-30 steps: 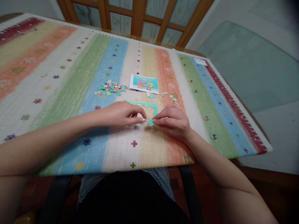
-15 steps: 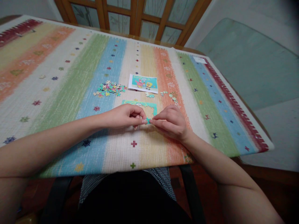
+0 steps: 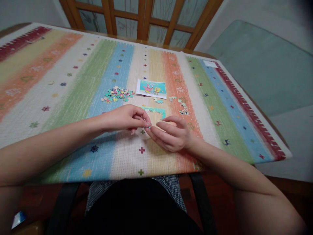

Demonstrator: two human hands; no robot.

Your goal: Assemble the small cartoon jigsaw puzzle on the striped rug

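My left hand [image 3: 133, 119] is closed in a pinch on a small turquoise jigsaw piece [image 3: 149, 127], mostly hidden by the fingertips. My right hand [image 3: 172, 133] touches the piece with one fingertip, while its other fingers are curved and spread apart. Just beyond both hands lies a partly joined puzzle border [image 3: 158, 110], turquoise with yellow-green along its top. The hands cover its left and lower parts.
A pile of loose jigsaw pieces [image 3: 117, 94] lies to the left, beside a printed cartoon picture [image 3: 153, 88]. A few joined pieces [image 3: 158, 101] sit below the picture, and more pieces [image 3: 182, 103] to the right. A striped tablecloth [image 3: 73, 94] covers the table.
Both hands have shifted slightly left with the piece. My right hand's pinch has loosened and its fingers have spread; the left hand keeps hold of the piece. The view has moved a little.
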